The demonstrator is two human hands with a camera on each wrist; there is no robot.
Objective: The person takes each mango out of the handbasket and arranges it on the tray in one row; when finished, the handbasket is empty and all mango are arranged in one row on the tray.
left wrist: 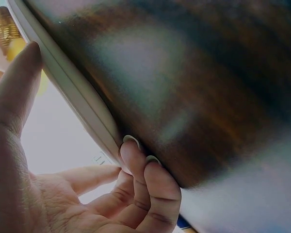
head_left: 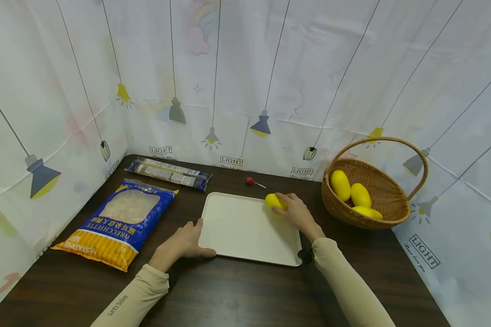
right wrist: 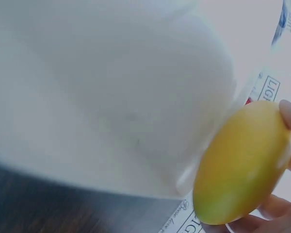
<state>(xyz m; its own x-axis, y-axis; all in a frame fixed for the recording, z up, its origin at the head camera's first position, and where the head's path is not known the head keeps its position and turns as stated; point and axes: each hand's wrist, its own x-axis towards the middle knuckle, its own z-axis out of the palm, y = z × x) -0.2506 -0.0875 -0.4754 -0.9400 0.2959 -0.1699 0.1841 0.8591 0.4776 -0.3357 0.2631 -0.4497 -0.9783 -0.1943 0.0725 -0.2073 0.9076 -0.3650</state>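
Note:
A white rectangular tray (head_left: pixel 245 231) lies on the dark table. At its near left corner my left hand (head_left: pixel 184 241) grips the rim; in the left wrist view the thumb lies along one edge and bent fingers (left wrist: pixel 160 194) press the other. My right hand (head_left: pixel 296 213) holds a yellow mango (head_left: pixel 275 203) over the tray's far right corner. Seen from the right wrist, the mango (right wrist: pixel 245 162) has a greenish end, with fingers round its far side. Whether it touches the tray is unclear.
Right of the tray, a wicker basket (head_left: pixel 397 206) with a tall handle holds several yellow mangoes (head_left: pixel 360 195). A red lollipop (head_left: pixel 250 180) lies behind the tray. To the left are a blue-and-yellow bag of orecchiette (head_left: pixel 127 227) and long, narrow packets (head_left: pixel 167 173). A printed curtain surrounds the table.

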